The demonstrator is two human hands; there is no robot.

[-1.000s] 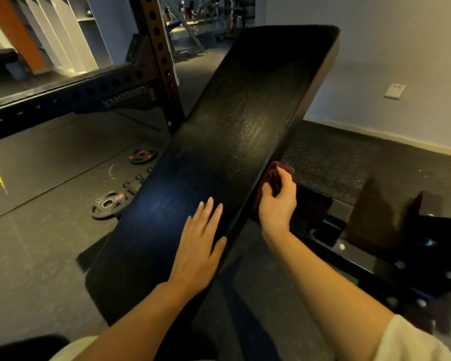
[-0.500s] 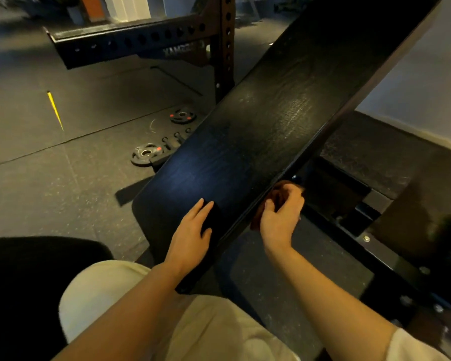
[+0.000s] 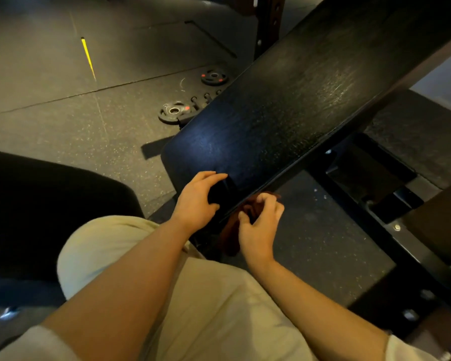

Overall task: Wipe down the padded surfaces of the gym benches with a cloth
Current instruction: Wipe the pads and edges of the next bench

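A long black padded bench back (image 3: 284, 105) slopes from upper right down to the centre. My left hand (image 3: 197, 200) sits at its lower end with curled fingers and thumb around the pad's bottom corner. My right hand (image 3: 259, 225) is just right of it, below the pad's right edge, its fingers bunched on a dark reddish-brown cloth (image 3: 232, 237) that hangs down under the hand. The cloth touches the pad's lower right edge.
A black seat pad (image 3: 44, 212) lies at the left beside my light trousers. The black steel bench frame (image 3: 391, 230) with bolts runs along the right. Two weight plates (image 3: 173, 112) lie on the rubber floor beyond, and a rack upright (image 3: 268, 24) stands behind.
Both hands slid down the pad toward its lower end as my view tilted down. The left hand went from flat on the pad to curled round its bottom corner; the cloth stayed in the right hand.
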